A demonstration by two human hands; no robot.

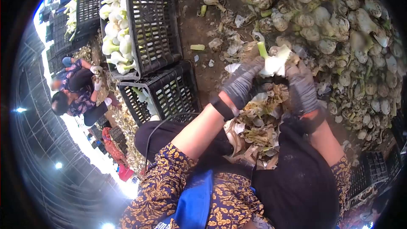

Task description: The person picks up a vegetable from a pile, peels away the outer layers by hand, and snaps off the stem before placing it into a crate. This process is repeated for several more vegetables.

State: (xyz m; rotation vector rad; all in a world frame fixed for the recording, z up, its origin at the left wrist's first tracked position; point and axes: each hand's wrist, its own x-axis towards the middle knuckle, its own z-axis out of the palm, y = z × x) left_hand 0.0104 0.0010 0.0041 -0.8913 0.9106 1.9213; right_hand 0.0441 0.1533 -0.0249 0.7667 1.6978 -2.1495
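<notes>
A white garlic bulb [274,62] with a short cut green stem is held up between my two dark-gloved hands. My left hand [244,82] grips it from the stem side, fingers closed. Against its other side, my right hand [302,88] has its fingers closed at brownish outer skin; its exact hold is partly hidden. Below my hands, a heap of loose garlic skins [263,123] lies between my legs.
A large pile of unpeeled, soil-stained garlic [335,29] spreads ahead and right. Left stand a black crate of clean white bulbs [157,21] and another black crate [174,91]. A person [78,89] sits working farther left. A cable [149,148] crosses by my knee.
</notes>
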